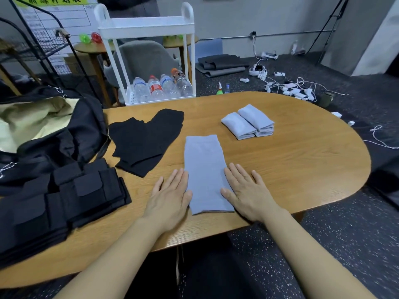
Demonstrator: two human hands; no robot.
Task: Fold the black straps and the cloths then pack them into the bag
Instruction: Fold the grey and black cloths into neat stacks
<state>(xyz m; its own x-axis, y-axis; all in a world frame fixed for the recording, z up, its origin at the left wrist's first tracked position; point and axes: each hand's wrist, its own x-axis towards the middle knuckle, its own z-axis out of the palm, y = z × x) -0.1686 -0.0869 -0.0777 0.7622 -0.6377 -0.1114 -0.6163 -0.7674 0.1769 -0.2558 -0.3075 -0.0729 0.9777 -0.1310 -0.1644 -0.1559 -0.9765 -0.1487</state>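
Flat left hand (170,194) and right hand (246,193) flank the blue cloth (206,173), gripping nothing; its long axis runs away from the person.

bag (43,134) and stacked black straps (54,201) cut off at left edge; whiteboard writing (54,16) blurred

A single wide-angle view, taken from the person's head, looks forward and steeply down over both forearms. The left hand (170,194) and right hand (246,194) lie close below the lens, near the picture's middle. Beyond them the wooden table (291,160) stretches away, its edges bowed by the lens, with floor and wall farther off.
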